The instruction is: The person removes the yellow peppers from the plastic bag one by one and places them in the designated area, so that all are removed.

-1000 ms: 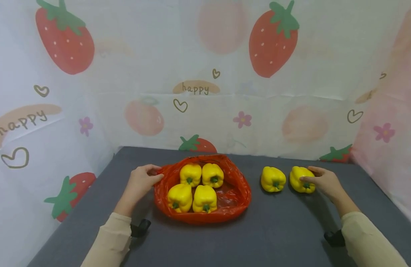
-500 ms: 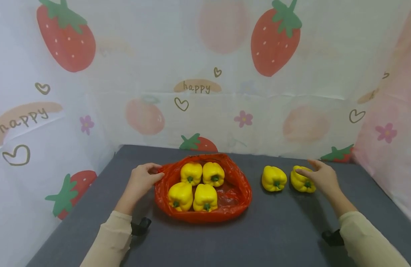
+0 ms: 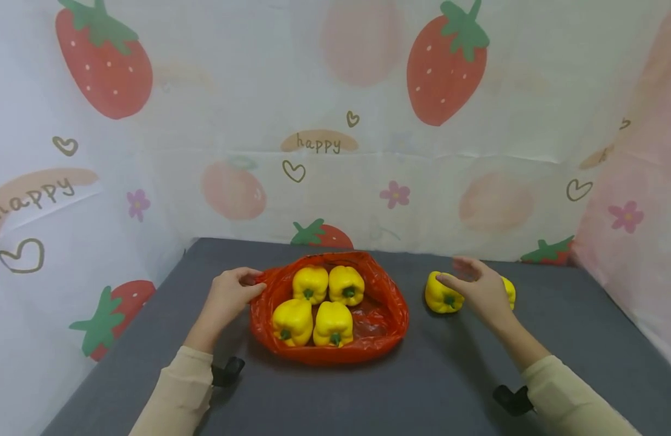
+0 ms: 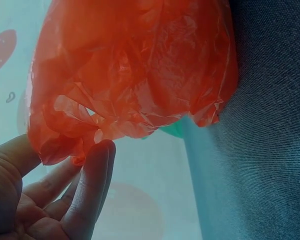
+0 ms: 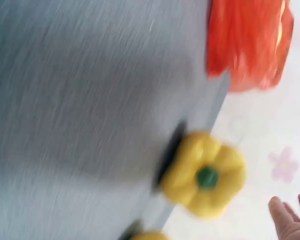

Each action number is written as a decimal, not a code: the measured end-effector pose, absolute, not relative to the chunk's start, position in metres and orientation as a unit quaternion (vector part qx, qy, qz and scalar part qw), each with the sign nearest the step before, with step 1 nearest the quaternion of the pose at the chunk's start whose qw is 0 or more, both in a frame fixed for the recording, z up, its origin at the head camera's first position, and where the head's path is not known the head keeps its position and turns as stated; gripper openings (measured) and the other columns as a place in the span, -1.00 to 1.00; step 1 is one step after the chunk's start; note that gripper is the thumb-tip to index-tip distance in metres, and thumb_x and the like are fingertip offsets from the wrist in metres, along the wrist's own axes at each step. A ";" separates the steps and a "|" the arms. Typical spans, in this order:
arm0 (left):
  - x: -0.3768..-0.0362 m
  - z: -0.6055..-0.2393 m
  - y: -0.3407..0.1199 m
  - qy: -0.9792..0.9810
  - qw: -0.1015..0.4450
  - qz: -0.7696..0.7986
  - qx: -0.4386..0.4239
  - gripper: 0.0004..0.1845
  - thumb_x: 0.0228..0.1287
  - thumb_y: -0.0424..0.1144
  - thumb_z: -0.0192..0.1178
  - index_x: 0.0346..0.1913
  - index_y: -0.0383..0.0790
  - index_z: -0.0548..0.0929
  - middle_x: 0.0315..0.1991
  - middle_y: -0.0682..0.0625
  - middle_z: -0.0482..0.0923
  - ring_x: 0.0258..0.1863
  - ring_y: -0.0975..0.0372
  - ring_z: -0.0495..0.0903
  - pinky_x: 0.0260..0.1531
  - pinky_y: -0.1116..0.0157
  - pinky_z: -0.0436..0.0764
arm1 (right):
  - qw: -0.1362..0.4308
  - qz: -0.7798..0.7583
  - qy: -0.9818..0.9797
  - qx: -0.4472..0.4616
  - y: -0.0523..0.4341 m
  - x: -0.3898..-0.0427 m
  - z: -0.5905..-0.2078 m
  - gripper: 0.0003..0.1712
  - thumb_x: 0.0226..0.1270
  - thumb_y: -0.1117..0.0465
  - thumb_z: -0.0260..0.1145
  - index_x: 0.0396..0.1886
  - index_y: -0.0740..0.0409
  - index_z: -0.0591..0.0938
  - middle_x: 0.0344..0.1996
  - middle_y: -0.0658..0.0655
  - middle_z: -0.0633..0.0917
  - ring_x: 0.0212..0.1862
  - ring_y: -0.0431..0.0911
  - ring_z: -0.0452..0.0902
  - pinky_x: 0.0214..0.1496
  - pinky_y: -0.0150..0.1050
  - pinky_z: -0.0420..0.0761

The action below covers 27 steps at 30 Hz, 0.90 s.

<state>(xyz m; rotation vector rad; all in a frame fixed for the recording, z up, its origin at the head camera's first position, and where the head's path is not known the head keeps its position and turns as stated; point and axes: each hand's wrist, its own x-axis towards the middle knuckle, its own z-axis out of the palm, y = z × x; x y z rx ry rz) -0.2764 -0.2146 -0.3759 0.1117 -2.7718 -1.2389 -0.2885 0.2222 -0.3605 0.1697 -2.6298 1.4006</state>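
A red plastic bag (image 3: 335, 355) lies with its mouth spread, and several yellow bell peppers (image 3: 293, 321) sit inside toward its left. At the bag's left edge my left hand (image 3: 229, 300) pinches the rim; the left wrist view shows thumb and fingers on the crumpled red plastic (image 4: 135, 75). To the right of the bag, my right hand (image 3: 484, 295) hovers with fingers parted and holds nothing. It overlaps the nearer loose yellow bell pepper (image 3: 440, 295), whose green stem faces forward. A second loose bell pepper (image 3: 510, 293) is mostly hidden behind that hand.
A dark grey cloth (image 3: 368, 399) covers the table. Behind it and at both sides rise white and pink printed sheets (image 3: 324, 194) with strawberries and hearts. Black wrist cameras (image 3: 513, 399) hang beneath both forearms.
My right hand has come off the rightmost bell pepper and moved left to the other loose one. The peppers stay in place, and my left hand keeps its grip on the bag.
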 end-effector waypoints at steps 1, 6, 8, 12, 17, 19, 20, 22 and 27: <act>-0.276 -0.376 -0.215 -0.912 0.052 -0.406 0.036 -0.63 0.20 -0.13 0.21 0.04 -0.22 0.59 -0.14 -0.12 0.62 -0.24 0.13 0.57 -0.26 0.24 0.65 | 0.068 0.477 -0.874 0.056 0.217 -0.287 -0.361 -0.15 0.08 -0.21 0.32 0.29 0.13 0.35 0.24 0.26 0.44 0.25 0.14 0.36 0.19 0.04 0.44; -0.276 -0.377 -0.214 -0.910 0.050 -0.410 0.027 -0.63 0.21 -0.12 0.21 0.03 -0.22 0.59 -0.14 -0.12 0.63 -0.25 0.13 0.58 -0.26 0.24 0.65 | 0.034 0.511 -0.857 0.054 0.191 -0.280 -0.368 -0.15 0.02 -0.21 0.37 0.24 0.13 0.39 0.22 0.23 0.46 0.26 0.08 0.37 0.18 -0.03 0.47; -0.277 -0.377 -0.214 -0.909 0.051 -0.413 0.026 -0.63 0.21 -0.12 0.21 0.03 -0.22 0.59 -0.14 -0.12 0.63 -0.24 0.13 0.58 -0.25 0.23 0.65 | 0.026 0.518 -0.853 0.054 0.180 -0.278 -0.372 -0.18 0.01 -0.20 0.38 0.22 0.12 0.42 0.20 0.21 0.48 0.26 0.07 0.38 0.18 -0.02 0.47; -0.277 -0.377 -0.214 -0.907 0.051 -0.418 0.028 -0.63 0.21 -0.12 0.20 0.04 -0.21 0.59 -0.13 -0.12 0.63 -0.22 0.13 0.58 -0.24 0.23 0.65 | 0.006 0.532 -0.845 0.044 0.161 -0.273 -0.377 -0.20 -0.01 -0.19 0.40 0.19 0.10 0.45 0.17 0.19 0.52 0.25 0.06 0.38 0.19 -0.01 0.46; -0.276 -0.376 -0.214 -0.906 0.050 -0.418 0.031 -0.63 0.21 -0.12 0.20 0.04 -0.22 0.59 -0.12 -0.12 0.62 -0.21 0.12 0.58 -0.22 0.22 0.65 | -0.019 0.552 -0.833 0.031 0.143 -0.268 -0.382 -0.17 -0.04 -0.20 0.41 0.20 0.11 0.45 0.15 0.20 0.53 0.23 0.07 0.40 0.17 -0.01 0.48; -0.276 -0.376 -0.214 -0.907 0.052 -0.416 0.032 -0.63 0.21 -0.12 0.20 0.04 -0.22 0.59 -0.13 -0.12 0.62 -0.21 0.12 0.58 -0.23 0.22 0.65 | -0.023 0.553 -0.832 0.029 0.138 -0.268 -0.384 -0.16 -0.06 -0.23 0.41 0.19 0.10 0.46 0.14 0.18 0.54 0.22 0.05 0.40 0.16 -0.02 0.49; -0.276 -0.376 -0.214 -0.908 0.053 -0.416 0.031 -0.63 0.21 -0.12 0.20 0.04 -0.22 0.59 -0.13 -0.12 0.62 -0.22 0.12 0.58 -0.23 0.22 0.65 | -0.025 0.554 -0.832 0.030 0.136 -0.267 -0.385 -0.15 -0.07 -0.24 0.41 0.19 0.10 0.46 0.14 0.18 0.54 0.22 0.06 0.41 0.15 -0.03 0.50; -0.276 -0.375 -0.214 -0.908 0.054 -0.413 0.029 -0.63 0.21 -0.12 0.20 0.04 -0.22 0.59 -0.14 -0.12 0.62 -0.23 0.13 0.58 -0.24 0.23 0.65 | -0.028 0.553 -0.832 0.034 0.132 -0.266 -0.387 -0.16 -0.05 -0.22 0.40 0.20 0.09 0.45 0.16 0.17 0.52 0.21 0.06 0.40 0.14 -0.03 0.51; -0.276 -0.376 -0.214 -0.911 0.055 -0.409 0.023 -0.64 0.21 -0.12 0.20 0.03 -0.22 0.59 -0.16 -0.11 0.63 -0.25 0.14 0.58 -0.27 0.25 0.65 | -0.019 0.546 -0.836 0.046 0.124 -0.261 -0.386 -0.17 -0.02 -0.21 0.39 0.23 0.08 0.44 0.24 0.17 0.44 0.29 0.05 0.30 0.19 0.01 0.45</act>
